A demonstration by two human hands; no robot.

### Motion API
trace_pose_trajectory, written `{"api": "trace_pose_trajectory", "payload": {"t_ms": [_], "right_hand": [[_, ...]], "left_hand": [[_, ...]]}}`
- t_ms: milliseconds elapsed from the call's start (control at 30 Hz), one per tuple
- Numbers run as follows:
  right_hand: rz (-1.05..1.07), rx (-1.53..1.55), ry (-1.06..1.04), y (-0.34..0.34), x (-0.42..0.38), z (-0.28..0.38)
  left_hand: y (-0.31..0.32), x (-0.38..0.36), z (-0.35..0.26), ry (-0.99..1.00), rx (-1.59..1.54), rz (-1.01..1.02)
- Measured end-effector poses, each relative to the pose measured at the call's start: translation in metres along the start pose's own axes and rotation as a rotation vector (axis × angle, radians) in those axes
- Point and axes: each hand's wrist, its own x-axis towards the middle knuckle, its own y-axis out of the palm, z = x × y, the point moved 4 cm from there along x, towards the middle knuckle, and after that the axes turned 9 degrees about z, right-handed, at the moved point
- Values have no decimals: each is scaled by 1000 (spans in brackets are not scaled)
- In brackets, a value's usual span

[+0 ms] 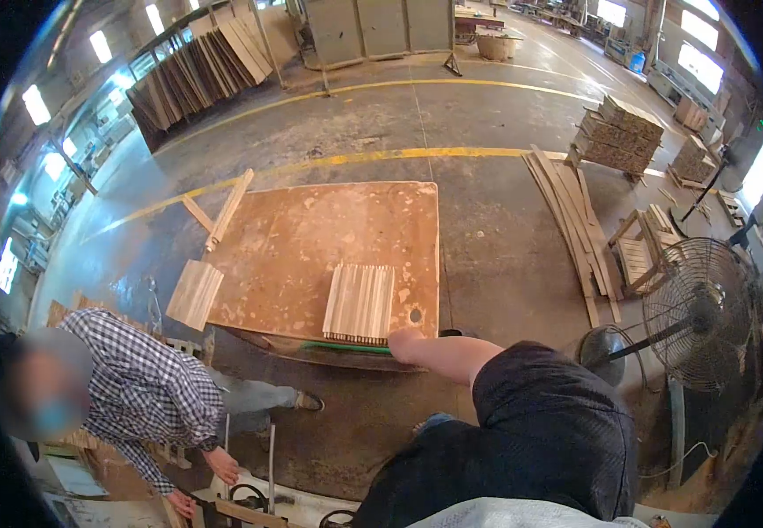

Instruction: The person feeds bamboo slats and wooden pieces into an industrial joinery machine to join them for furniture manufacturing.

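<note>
Our wooden strips point(359, 302) lie gathered on the desk point(302, 231) at five o'clock, ends seemingly not fully evened; our right hand point(406, 344) is beside them, fingers we cannot tell

Single head-worn view, wide fisheye, round dark rim. Looks forward and down from above counter point(311, 229), set at middle distance. Wearer's black sleeve point(553, 414) close at lower right, co-worker point(148, 370) near at lower left, upright boards point(201, 79) far at upper left.
</note>
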Motion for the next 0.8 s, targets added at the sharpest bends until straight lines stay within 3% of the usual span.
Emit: {"api": "trace_pose_trajectory", "payload": {"t_ms": [267, 500, 800], "right_hand": [[26, -171, -147, 6, 9, -1], [-37, -140, -184, 1, 1, -1], [20, -77, 10, 5, 8, -4]], "left_hand": [[-54, 40, 0, 5, 23, -31], [-85, 46, 10, -2, 43, -8], [-116, 43, 29, -22, 87, 70]]}}
